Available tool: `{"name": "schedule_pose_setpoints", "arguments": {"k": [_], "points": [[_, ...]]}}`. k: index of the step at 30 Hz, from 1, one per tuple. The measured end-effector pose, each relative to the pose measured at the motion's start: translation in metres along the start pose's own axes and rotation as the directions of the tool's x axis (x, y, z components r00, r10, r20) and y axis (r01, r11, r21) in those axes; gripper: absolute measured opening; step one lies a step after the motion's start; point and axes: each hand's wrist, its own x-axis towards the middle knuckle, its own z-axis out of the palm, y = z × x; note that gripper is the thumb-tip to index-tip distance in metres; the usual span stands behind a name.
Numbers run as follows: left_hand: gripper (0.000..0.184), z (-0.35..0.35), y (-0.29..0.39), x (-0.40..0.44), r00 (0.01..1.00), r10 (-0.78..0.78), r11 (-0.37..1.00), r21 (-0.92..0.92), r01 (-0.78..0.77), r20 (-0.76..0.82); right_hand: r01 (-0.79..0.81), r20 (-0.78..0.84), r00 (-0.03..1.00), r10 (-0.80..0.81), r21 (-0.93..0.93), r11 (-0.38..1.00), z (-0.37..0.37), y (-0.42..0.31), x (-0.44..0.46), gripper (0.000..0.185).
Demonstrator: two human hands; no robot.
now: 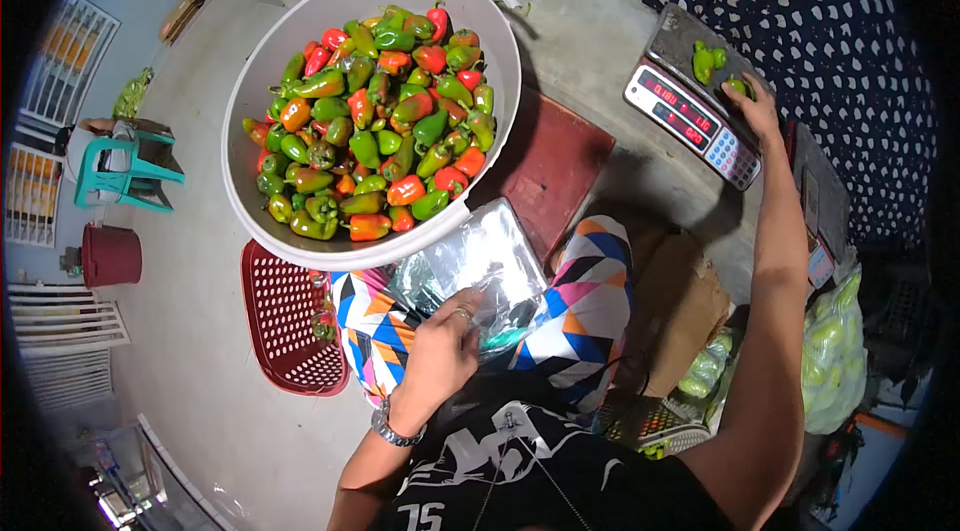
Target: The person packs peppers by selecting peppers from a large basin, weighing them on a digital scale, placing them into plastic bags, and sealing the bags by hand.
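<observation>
A large white tub [240, 166] full of red and green bell peppers [365, 121] stands in front of me. On my lap lies a stack of clear plastic bags [485, 256]; my left hand [445, 351], with a ring and a wristwatch, has its fingers closed on the bags' near edge. My right hand [757, 111] reaches to the digital scale [690, 116], its fingers curled on a green pepper [738, 86] at the edge of the weighing plate. Farther back on that plate rest other green peppers [708, 61]. Red digits glow on the scale's display.
A red perforated basket [290, 331] with a few peppers sits left of my legs. Beneath the tub's right side is a dark red stand [550, 171]. Bagged green produce [832, 356] and a second scale [820, 191] are at right. A teal chair [110, 171] stands far left.
</observation>
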Motion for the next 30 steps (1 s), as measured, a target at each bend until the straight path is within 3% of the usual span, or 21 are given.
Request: {"name": "schedule_pose_setpoints", "arguments": {"k": [1,3,6,10,13,14,15,16,17,20,23,24,25,28,30], "points": [[0.057,0.001,0.002,-0.001,0.999,0.021,1.0,0.005,-0.021,-0.029,-0.022,0.094,0.996,0.009,0.14,0.99,0.007,0.011,0.018,0.081],[0.057,0.0,0.008,-0.003,0.996,0.06,0.998,0.027,-0.058,-0.071,-0.074,0.154,0.986,0.059,0.098,0.992,0.011,0.012,0.033,0.075],[0.057,-0.006,0.02,-0.005,0.998,-0.049,0.999,0.011,0.05,-0.034,-0.104,0.101,0.99,0.101,0.031,0.994,0.022,0.02,0.039,0.06],[0.061,-0.009,0.022,0.003,0.998,-0.001,0.998,0.069,0.005,-0.062,-0.049,0.028,0.998,0.051,-0.064,0.997,0.019,0.021,0.028,0.058],[0.066,-0.015,0.019,0.012,0.991,0.094,0.984,0.163,-0.077,-0.1,-0.031,-0.047,0.997,0.053,0.383,0.923,0.023,0.011,-0.001,0.055],[0.068,-0.016,0.02,0.019,0.987,0.114,0.979,0.183,-0.091,-0.115,-0.095,0.117,0.993,0.013,0.725,0.682,0.014,-0.014,-0.03,0.052],[0.07,-0.016,0.021,0.025,0.984,0.126,0.975,0.199,-0.098,-0.129,-0.218,0.261,0.961,-0.09,0.918,0.331,-0.003,-0.055,-0.084,0.049],[0.075,-0.018,0.024,0.028,0.997,0.011,0.994,0.113,-0.003,-0.071,-0.345,0.342,0.895,-0.287,0.938,0.044,-0.021,-0.102,-0.152,0.039],[0.075,-0.017,0.026,0.032,0.997,0.017,0.99,0.139,-0.007,-0.069,-0.474,0.382,0.797,-0.467,0.875,-0.094,-0.029,-0.138,-0.21,0.035],[0.078,-0.013,0.031,0.04,0.995,0.085,0.979,0.191,-0.074,-0.051,-0.721,0.351,0.505,-0.788,0.674,-0.161,-0.006,-0.186,-0.331,0.05],[0.08,-0.004,0.03,0.037,0.991,0.1,0.989,0.115,-0.089,-0.086,-0.951,0.471,0.302,-0.829,0.213,-0.225,0.012,-0.223,-0.385,0.054],[0.083,-0.009,0.031,0.036,0.996,0.048,0.996,0.073,-0.042,-0.081,-0.96,0.523,0.281,-0.805,0.148,-0.238,0.015,-0.23,-0.39,0.056],[0.084,-0.013,0.028,0.034,0.994,0.059,0.997,0.058,-0.054,-0.096,-0.944,0.623,0.323,-0.713,0.157,-0.29,0.012,-0.236,-0.394,0.053],[0.087,-0.022,0.024,0.027,0.987,0.08,0.997,-0.013,-0.082,-0.136,-0.922,0.739,0.291,-0.608,0.386,0.028,0.025,-0.239,-0.398,0.053],[0.085,-0.019,0.021,0.027,0.978,0.134,0.991,0.028,-0.131,-0.159,-0.71,0.807,0.28,-0.521,0.539,0.453,0.018,-0.25,-0.402,0.056]]}}
